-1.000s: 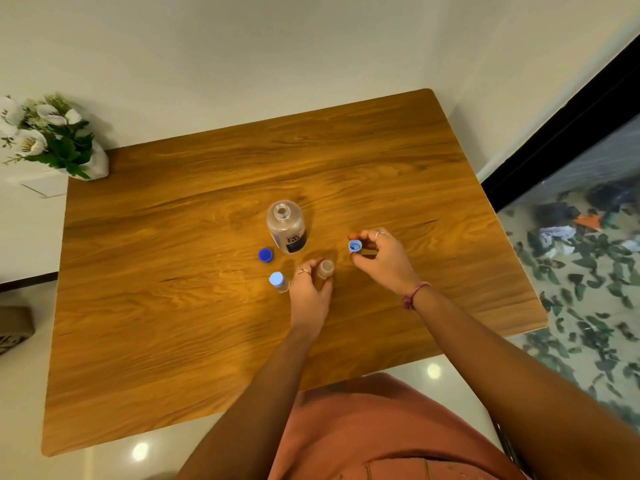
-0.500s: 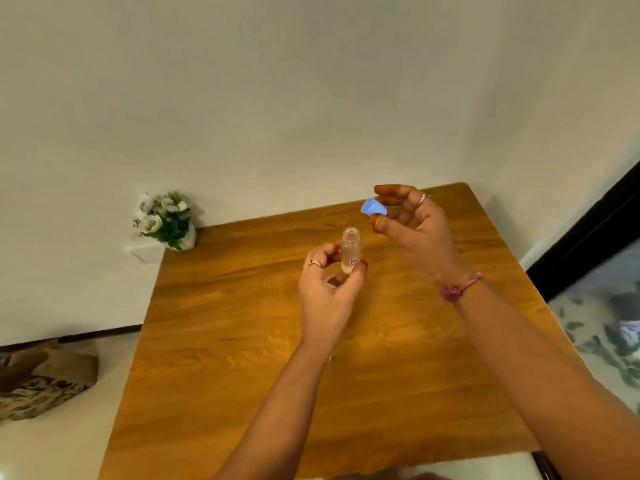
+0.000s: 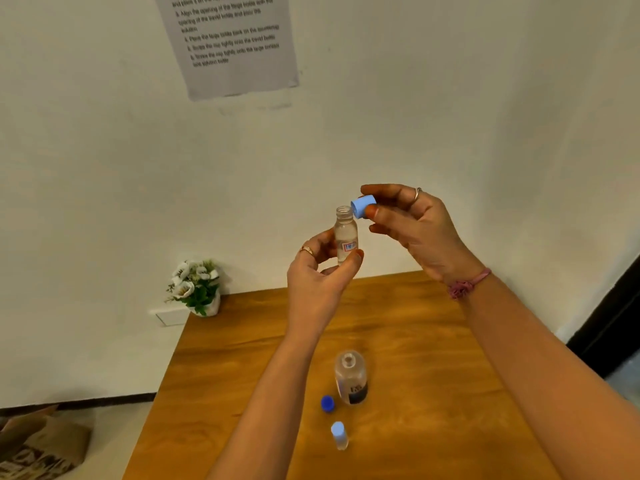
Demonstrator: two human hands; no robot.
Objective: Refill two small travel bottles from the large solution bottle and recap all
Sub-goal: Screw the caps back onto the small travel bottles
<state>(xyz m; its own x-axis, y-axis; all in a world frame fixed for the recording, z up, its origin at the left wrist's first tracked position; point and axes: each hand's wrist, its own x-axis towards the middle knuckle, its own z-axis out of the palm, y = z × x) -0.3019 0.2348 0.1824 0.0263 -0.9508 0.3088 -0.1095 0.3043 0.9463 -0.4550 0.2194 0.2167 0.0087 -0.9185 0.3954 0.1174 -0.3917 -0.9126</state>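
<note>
My left hand (image 3: 320, 271) grips the open travel bottle (image 3: 345, 234) high above the counter (image 3: 433, 358), right hand (image 3: 412, 223) pinching the tilted light-blue cap (image 3: 363, 206) beside its neck; I judge a crooked start could cross-thread or spill.

A plain room, likely in a home: a wooden desk (image 3: 415, 341) against a bare white wall (image 3: 104, 168), a small vase of flowers (image 3: 197, 289), a taped-up instruction sheet (image 3: 232, 43).
</note>
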